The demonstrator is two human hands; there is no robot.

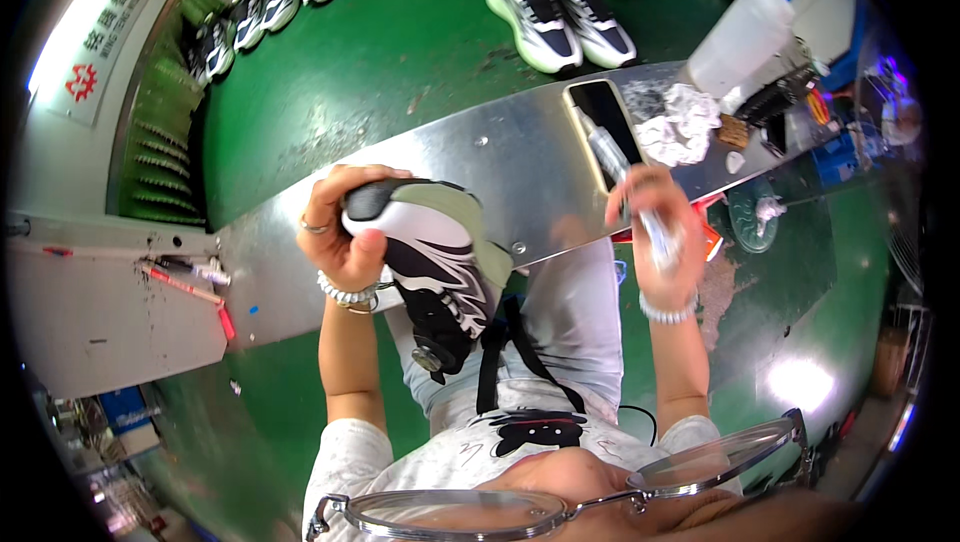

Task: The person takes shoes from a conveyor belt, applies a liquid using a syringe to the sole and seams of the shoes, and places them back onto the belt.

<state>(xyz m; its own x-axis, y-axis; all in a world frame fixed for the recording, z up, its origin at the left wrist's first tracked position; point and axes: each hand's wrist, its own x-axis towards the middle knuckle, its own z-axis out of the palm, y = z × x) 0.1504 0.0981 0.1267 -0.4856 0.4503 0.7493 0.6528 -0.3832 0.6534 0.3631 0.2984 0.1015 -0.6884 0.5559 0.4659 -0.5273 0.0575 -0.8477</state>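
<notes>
My left hand (345, 232) is closed round the toe end of a sneaker (435, 252) in black, white and pale green. The shoe is held up over the near edge of the metal bench (400, 147), its side facing up and its heel pointing down toward my lap. In my right hand (655, 232), fingers closed, is a pale, pen-shaped tube (605, 150); motion smears it, and its exact kind does not show. Its narrow end points away from me, above a phone (600, 107) lying on the bench. Tube and shoe are apart.
Crumpled white paper (682, 124), a white plastic container (740, 42) and a brown block (733, 132) stand at the bench's right. Several pens (185, 282) lie on the left ledge. Pairs of sneakers (560, 17) stand on the green floor beyond.
</notes>
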